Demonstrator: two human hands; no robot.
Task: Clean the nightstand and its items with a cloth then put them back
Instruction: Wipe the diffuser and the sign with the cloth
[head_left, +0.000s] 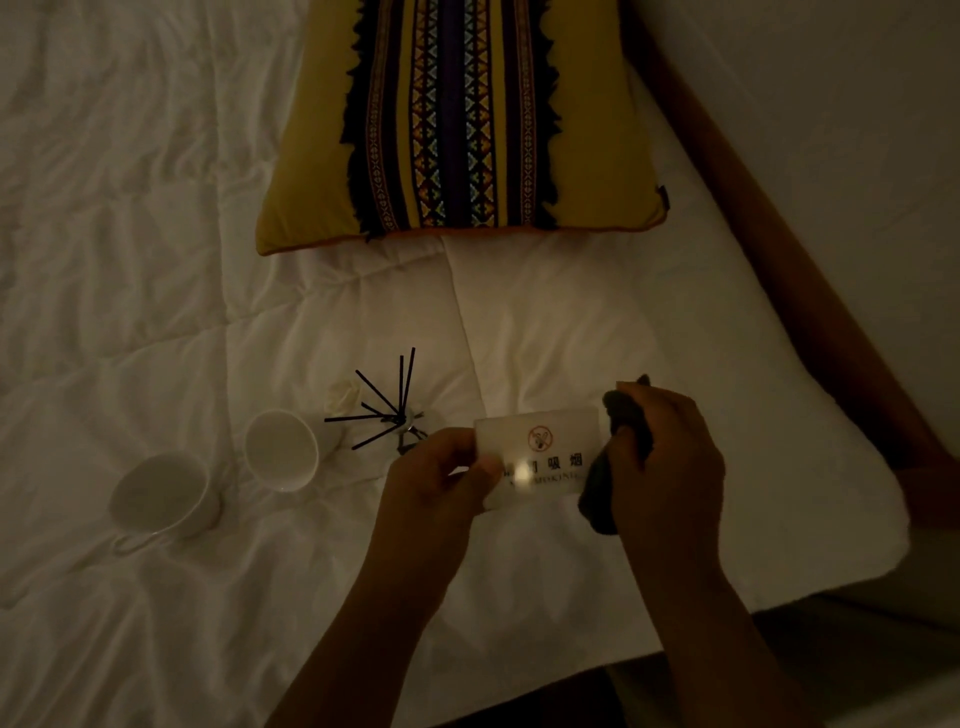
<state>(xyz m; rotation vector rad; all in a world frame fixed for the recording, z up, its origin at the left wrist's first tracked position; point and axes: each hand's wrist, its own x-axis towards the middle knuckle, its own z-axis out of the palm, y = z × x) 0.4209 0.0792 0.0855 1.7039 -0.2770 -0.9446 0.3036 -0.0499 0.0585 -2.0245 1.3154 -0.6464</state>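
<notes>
Head view is showing the left hand pinching the left edge of a small no-smoking sign, a flat, frosted rectangular plaque with a glossy face that is catching a spot of light; a red prohibition circle and dark lettering are printed on it. The thumb is lying across the front of the plaque and the fingers are curling behind it. The right hand is closing around a dark cloth, soft and bunched into a lump, and is pressing it against the sign's right edge; folds of the cloth are poking out above and below the fist.

Both hands are hovering over a white bed, whose quilted cover is lying in soft wrinkles and stitched seams. Just left of the left hand, a reed diffuser is standing on the cover, its thin black sticks fanning out from a small pale bottle. A crumpled white tissue is sitting just beyond the diffuser. Further left, two smooth white ceramic cups are lying tipped on the cover: the nearer cup with its round mouth facing up, and the far cup with its looped handle against the fabric.

Beyond the hands, a square mustard cushion with a woven geometric band and black fringe is resting flat. To the right, a brown wooden bed frame is running diagonally along the mattress edge.
</notes>
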